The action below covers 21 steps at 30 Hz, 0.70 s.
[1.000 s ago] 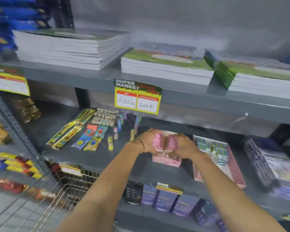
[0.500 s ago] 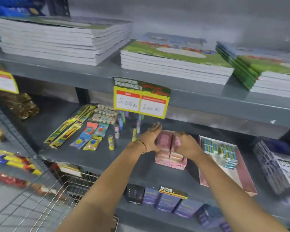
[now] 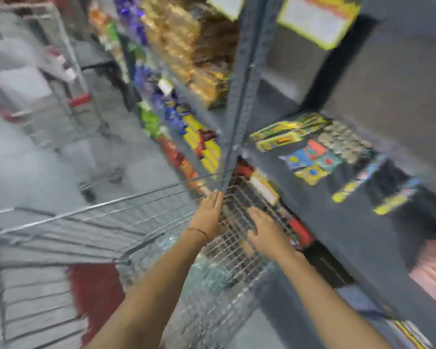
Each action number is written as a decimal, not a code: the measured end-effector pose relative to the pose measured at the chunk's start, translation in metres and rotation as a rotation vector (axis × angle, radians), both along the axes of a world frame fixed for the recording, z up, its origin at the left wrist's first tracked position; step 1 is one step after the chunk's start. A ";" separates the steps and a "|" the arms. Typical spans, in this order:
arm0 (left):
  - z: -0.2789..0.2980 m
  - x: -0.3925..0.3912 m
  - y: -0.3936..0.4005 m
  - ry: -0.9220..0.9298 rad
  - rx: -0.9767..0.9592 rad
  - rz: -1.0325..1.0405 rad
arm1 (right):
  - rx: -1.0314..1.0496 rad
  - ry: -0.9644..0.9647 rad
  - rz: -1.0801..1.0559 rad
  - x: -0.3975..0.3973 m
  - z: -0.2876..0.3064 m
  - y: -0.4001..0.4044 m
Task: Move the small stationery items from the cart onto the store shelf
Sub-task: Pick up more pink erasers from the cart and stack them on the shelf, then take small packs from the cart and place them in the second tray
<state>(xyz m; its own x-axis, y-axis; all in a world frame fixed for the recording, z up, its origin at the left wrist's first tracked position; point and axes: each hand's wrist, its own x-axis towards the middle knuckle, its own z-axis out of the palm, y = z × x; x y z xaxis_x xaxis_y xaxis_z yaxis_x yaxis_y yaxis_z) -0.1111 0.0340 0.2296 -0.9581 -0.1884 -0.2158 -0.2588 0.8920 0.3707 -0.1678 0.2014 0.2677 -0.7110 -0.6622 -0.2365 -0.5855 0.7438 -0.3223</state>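
Stationery items: small coloured packets lying flat on the grey store shelf, right of centre in the frame; blurred, so individual types cannot be told.
Further packets: long yellow-green packs at the shelf's left end, beside the upright post.
Cart: wire basket in the lower centre and lower left, its front end close to the shelf; contents inside are blurred and cannot be identified.
Left hand: flat, fingers extended and together, grip open and empty, over the cart's front end at frame centre.
Right hand: fingers spread, grip open and empty, over the wire mesh just right of the left hand.
Second cart: upper left of the frame, with red trim, standing in the aisle well apart from the hands.
Snack packets: stacked on the neighbouring shelves, upper centre.
Price label: yellow-edged, upper right.
Image quality: heavy motion blur throughout.
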 end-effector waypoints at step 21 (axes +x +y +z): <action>-0.297 0.085 -0.087 -0.265 -0.073 0.208 | 0.417 -0.033 0.704 0.044 -0.294 -0.132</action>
<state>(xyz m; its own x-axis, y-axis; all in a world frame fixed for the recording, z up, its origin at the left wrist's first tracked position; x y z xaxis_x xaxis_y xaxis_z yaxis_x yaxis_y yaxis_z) -0.0263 -0.0535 -0.0674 -0.8102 -0.3977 -0.4306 -0.5164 0.8319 0.2032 -0.1236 0.0695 -0.0264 -0.1499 -0.8040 -0.5754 -0.9550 0.2683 -0.1262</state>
